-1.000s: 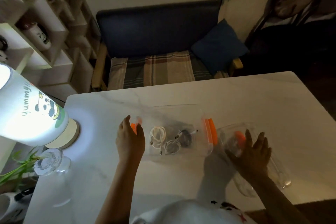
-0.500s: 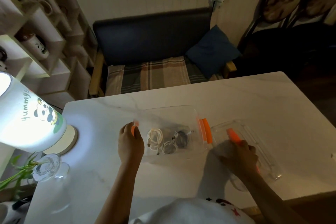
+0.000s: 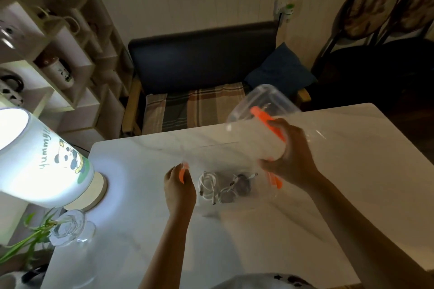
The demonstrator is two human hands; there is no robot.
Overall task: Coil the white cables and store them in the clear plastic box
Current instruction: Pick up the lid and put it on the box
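Observation:
The clear plastic box [image 3: 244, 205] with orange clips stands on the white marble table [image 3: 352, 183]. Coiled white cables [image 3: 207, 185] lie inside it, beside a dark coil. My left hand [image 3: 179, 186] grips the box's left end at its orange clip [image 3: 182, 175]. My right hand [image 3: 290, 156] holds the clear lid [image 3: 256, 124] by its orange clip, lifted and tilted above the right side of the box. The box's right orange clip [image 3: 277, 182] shows just below my right wrist.
A lit panda lamp [image 3: 40, 159] stands at the table's left, with a glass vase [image 3: 70, 227] and green plant before it. Beyond the table are a dark bench [image 3: 202, 65] with a plaid cushion, shelves with mugs at left, and chairs at right.
My right hand has picked the lid up off the table at the right and raised it, tilted, over the box. My left hand stays on the box's left end.

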